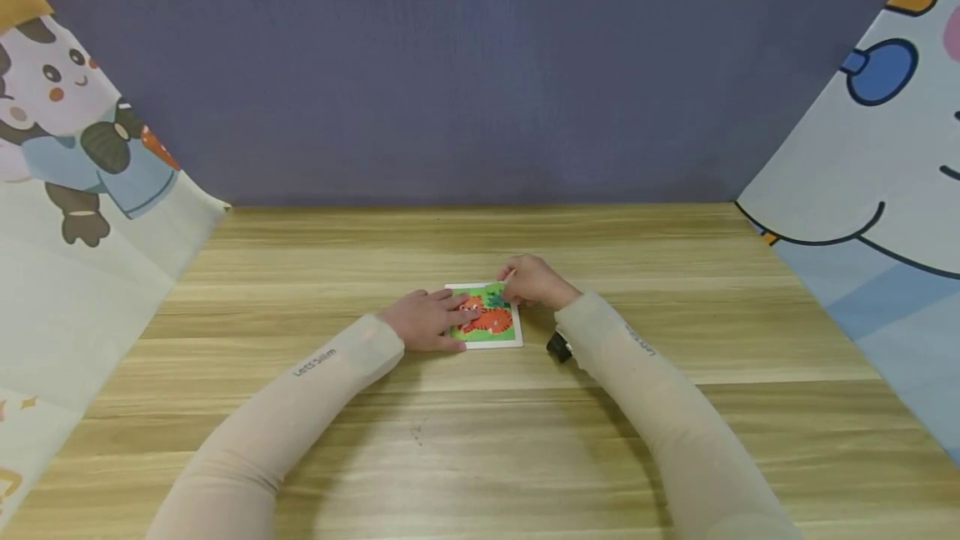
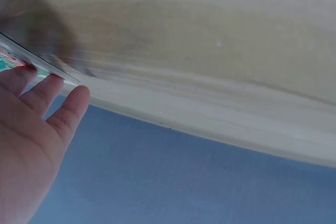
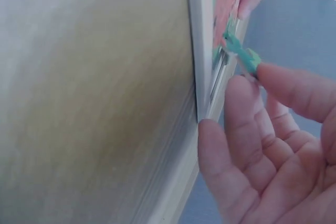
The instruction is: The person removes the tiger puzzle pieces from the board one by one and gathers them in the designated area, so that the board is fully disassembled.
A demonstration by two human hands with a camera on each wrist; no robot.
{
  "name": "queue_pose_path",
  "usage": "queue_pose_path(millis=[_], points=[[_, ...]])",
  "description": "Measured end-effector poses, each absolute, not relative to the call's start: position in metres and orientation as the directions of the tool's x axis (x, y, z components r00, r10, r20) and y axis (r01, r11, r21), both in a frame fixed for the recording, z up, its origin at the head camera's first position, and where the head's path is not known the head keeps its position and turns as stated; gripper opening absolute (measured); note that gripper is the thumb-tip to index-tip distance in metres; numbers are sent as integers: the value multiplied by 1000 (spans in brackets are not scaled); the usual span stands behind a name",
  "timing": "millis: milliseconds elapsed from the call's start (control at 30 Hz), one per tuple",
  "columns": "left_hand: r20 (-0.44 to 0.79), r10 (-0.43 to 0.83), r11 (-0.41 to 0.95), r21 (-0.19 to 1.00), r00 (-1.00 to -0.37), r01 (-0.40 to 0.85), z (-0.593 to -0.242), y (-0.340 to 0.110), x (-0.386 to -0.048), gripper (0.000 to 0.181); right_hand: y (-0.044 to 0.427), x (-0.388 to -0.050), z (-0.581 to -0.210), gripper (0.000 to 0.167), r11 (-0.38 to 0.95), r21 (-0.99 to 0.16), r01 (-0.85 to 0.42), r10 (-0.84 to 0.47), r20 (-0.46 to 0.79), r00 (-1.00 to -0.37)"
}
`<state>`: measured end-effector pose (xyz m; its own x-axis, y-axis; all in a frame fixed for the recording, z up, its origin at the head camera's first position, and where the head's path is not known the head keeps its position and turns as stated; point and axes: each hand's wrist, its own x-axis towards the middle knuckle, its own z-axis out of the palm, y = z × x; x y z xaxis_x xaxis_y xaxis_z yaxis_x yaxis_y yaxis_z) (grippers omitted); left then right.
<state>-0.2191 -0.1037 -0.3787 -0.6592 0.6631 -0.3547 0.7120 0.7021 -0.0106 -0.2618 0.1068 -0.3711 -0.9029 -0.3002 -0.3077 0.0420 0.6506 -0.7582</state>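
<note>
A square tiger picture puzzle (image 1: 491, 323) with a green ground and white border lies flat on the table. My left hand (image 1: 422, 322) rests on its left side, fingers spread and fairly straight across the picture. In the left wrist view, the fingertips (image 2: 80, 97) reach the board's edge. At the puzzle's upper right corner, my right hand (image 1: 536, 280) pinches a green puzzle piece (image 3: 244, 60) between thumb and index finger. The piece is tilted up, its far end close to the picture; whether it touches is unclear. The other right fingers are loosely bent by the white border.
The wood-grain table (image 1: 480, 448) runs back to a dark blue-grey panel (image 1: 480, 73). Cartoon-printed sheets (image 1: 862, 182) stand along both sides. A small black object (image 1: 558, 347) shows beside the right wrist, partly hidden by the sleeve.
</note>
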Motion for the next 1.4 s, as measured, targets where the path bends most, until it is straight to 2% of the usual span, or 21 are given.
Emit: queue_pose_path(millis=[200, 400, 1067, 1400], points=[[-344, 668, 710, 31, -660, 703, -380, -105, -219, 62, 108, -262, -371, 28, 607, -790, 86, -267, -304, -915], [-344, 669, 719, 75, -659, 691, -381, -106, -218, 59, 112, -262, -373, 30, 580, -811, 73, -274, -279, -920], [-368, 636, 747, 73, -678, 661, -385, -106, -222, 65, 144, -264, -375, 33, 518, -855, 3, -315, -194, -929], [-348, 653, 738, 94, -673, 668, -384, -107, -221, 65, 165, -269, -372, 36, 540, -840, 56, -270, -236, -934]])
